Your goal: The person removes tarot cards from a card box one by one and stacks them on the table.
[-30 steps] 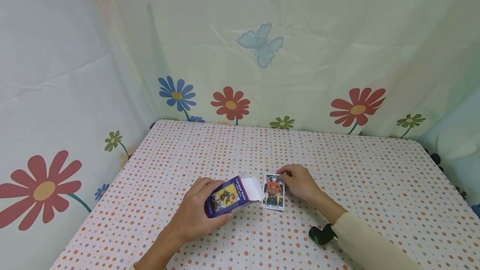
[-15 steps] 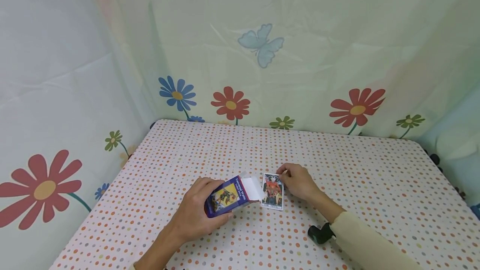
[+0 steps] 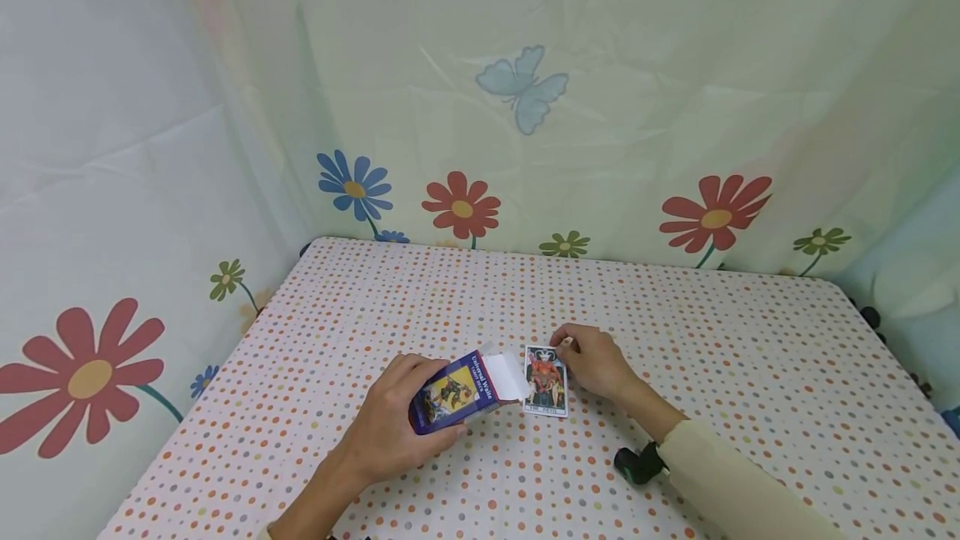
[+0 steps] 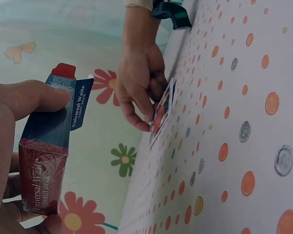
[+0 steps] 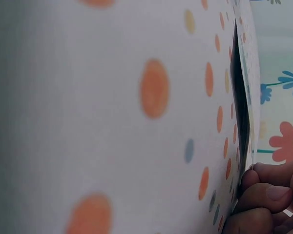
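Observation:
My left hand point(image 3: 390, 423) grips a blue and red tarot deck box point(image 3: 453, 392), tilted with its open end and white flap facing right. In the left wrist view the thumb presses on one side of the box point(image 4: 48, 131), and the fingers wrap behind it. My right hand point(image 3: 596, 361) pinches the upper right corner of a tarot card point(image 3: 546, 382) marked "The Devil", face up just right of the box flap. Seen from the right wrist, the card is edge-on, with a dark gap beneath it and its corner between thumb point(image 5: 278, 173) and finger.
Under both hands spreads a table point(image 3: 420, 298) covered in a dotted cloth. Below the right sleeve shows a black wrist device point(image 3: 637, 463). A curtain point(image 3: 600, 123) printed with flowers and a butterfly hangs along the table's back and left.
The right hand and the card have shifted very slightly left and away, and the card's tilt has altered a little. The left hand and the box stay put.

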Demonstrator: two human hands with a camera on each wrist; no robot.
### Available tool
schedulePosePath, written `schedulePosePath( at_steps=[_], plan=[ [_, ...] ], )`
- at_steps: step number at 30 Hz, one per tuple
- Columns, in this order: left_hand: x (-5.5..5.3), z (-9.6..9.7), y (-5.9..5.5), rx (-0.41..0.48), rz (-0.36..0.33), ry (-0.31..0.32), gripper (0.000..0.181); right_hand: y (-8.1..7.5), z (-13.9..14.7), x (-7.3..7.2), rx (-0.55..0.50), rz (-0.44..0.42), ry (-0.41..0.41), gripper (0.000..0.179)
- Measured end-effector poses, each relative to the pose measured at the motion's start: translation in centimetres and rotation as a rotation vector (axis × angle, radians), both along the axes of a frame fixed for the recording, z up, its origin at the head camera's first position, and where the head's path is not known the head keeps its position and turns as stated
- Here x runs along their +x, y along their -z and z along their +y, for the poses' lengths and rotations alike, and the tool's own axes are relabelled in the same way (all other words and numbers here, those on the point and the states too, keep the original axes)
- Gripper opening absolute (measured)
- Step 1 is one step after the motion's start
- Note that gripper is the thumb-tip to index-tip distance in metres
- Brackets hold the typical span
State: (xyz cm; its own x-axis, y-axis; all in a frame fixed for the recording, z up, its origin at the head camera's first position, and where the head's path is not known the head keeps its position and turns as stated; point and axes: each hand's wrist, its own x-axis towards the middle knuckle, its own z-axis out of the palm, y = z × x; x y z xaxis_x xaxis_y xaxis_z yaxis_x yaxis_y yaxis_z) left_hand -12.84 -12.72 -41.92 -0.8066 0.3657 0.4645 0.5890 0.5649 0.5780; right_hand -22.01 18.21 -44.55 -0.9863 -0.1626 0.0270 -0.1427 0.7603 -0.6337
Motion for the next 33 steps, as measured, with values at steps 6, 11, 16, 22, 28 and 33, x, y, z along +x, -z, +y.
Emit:
schedulePosePath(
  at_steps=[6, 11, 16, 22, 28, 33],
  plan=[
    [0.05, 0.04, -0.06, -0.010, 0.002, 0.002, 0.071, -0.01, -0.16, -0.03, 0.017, -0.009, 0.009, 0.014],
    [0.05, 0.04, -0.06, -0.011, -0.001, 0.002, 0.071, 0.07, -0.22, -0.10, 0.036, -0.025, 0.015, 0.014],
    [0.02, 0.00, -0.08, -0.010, 0.004, -0.002, 0.071, 0.24, -0.09, -0.15, 0.033, -0.021, 0.005, 0.014],
    [0.03, -0.02, -0.14, -0.011, 0.002, -0.005, 0.071, 0.43, 0.03, -0.08, 0.010, -0.025, -0.001, 0.014],
    [0.01, -0.01, -0.11, -0.004, -0.001, -0.003, 0.070, 0.31, -0.14, 0.24, -0.033, -0.048, 0.029, 0.022],
    [-0.04, 0.04, -0.07, 0.005, 0.001, 0.009, 0.070, 0.00, -0.44, 0.65, -0.067, -0.054, 0.079, 0.033]
  ],
)
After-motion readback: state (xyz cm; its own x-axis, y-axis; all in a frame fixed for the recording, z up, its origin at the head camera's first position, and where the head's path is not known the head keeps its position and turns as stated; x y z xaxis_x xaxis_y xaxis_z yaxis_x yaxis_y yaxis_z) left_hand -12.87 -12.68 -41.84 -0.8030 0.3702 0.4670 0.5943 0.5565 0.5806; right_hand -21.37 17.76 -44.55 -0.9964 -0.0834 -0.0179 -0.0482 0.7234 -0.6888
